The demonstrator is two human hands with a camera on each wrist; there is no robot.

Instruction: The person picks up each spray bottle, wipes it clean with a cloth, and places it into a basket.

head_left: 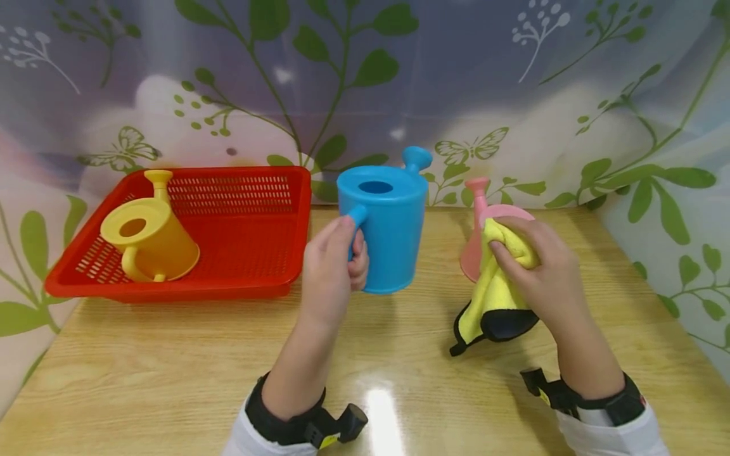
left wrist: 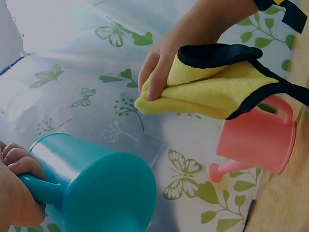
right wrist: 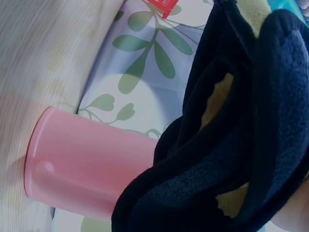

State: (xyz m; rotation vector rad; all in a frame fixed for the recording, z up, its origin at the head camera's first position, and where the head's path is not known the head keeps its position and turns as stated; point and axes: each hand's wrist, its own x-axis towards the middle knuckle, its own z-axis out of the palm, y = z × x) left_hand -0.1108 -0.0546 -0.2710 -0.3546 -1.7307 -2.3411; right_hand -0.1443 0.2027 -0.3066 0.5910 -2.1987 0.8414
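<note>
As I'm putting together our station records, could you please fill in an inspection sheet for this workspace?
Surface: wood-grain table, bright reflection near the front.
Job's things: blue watering can, held off the table; yellow cloth with black edging; pink watering can, upright on the table, partly hidden by the cloth in the head view; yellow watering can in the red basket.
Clutter: nothing seen.
Hands: left hand grips the blue can's handle; right hand pinches the cloth.
Cables: nothing seen.
Surroundings: backdrop printed with leaves and butterflies.
</note>
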